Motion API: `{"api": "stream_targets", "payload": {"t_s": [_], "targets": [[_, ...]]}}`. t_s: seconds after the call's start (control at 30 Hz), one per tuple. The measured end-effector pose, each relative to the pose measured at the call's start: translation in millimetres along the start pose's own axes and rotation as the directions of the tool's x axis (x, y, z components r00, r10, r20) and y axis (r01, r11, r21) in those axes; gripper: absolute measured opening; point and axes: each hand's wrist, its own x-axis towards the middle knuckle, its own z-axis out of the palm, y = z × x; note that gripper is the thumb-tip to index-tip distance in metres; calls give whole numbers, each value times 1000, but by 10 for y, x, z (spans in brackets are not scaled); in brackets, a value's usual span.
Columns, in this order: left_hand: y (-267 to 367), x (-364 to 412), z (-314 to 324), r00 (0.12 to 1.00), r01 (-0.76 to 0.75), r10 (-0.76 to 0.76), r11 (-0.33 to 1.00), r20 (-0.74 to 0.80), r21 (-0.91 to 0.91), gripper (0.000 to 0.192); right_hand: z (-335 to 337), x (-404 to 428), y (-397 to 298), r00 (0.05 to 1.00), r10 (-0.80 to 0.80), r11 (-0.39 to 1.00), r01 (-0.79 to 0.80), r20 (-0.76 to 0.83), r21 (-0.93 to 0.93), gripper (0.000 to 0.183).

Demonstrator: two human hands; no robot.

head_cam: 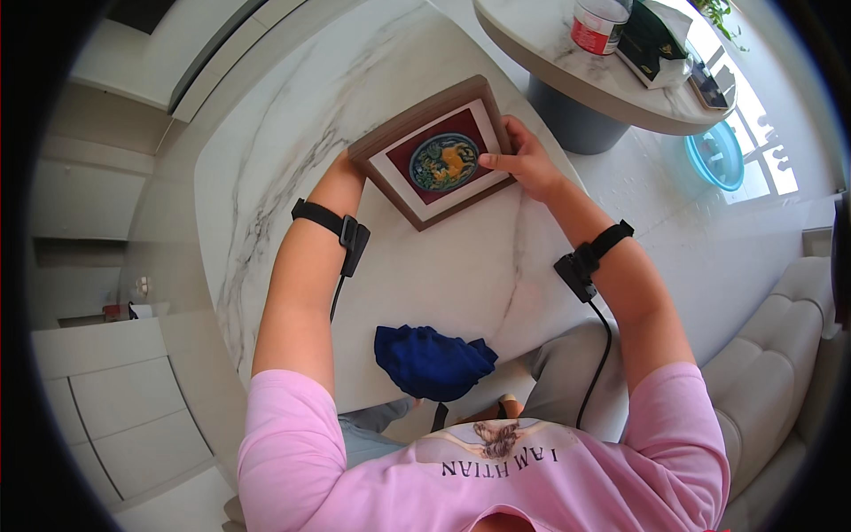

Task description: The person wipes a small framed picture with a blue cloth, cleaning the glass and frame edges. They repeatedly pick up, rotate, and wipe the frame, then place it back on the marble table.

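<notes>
A picture frame (425, 154) with a brown wooden border is held tilted above the marble-patterned table (452, 279). Inside its white mat is a picture of a round dish with a yellow animal figure on a dark red ground. My right hand (525, 159) grips the right side, its thumb over the front and fingers around the edge. At the left side, my left hand (352, 163) supports the frame from behind; its fingers are hidden. A crumpled dark blue cloth (435, 362) lies at the table's near edge, apart from both hands.
A round side table (565, 76) at the upper right bears a plastic jar (598, 30), a tissue box (655, 50) and a phone (709, 86). A light blue basin (715, 156) stands on the floor. A padded seat (764, 346) is at right; strapped devices with cables sit on both forearms.
</notes>
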Motion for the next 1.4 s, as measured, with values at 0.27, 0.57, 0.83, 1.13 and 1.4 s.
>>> {"api": "stream_targets", "payload": {"t_s": [0.27,0.57,0.83,1.13,1.4], "targets": [[-174,-163,10,999,-37,37,987,1,-153,38,-13,31,-21,994,-61,991,49,-91,-124,43],[-301,-372,-43,999,-43,39,973,-23,-225,38,23,75,-26,995,-22,983,4,-99,-181,50],[-277,-321,-13,999,-48,44,975,-22,-215,38,-45,88,-6,988,-30,985,3,-151,-173,52],[-205,-127,8,998,-29,26,997,-50,-76,37,-30,102,31,988,-10,987,-15,-154,-161,57],[-322,-145,-76,994,-66,58,994,-94,-90,37,-15,60,-35,996,20,998,-15,-83,57,46]]}}
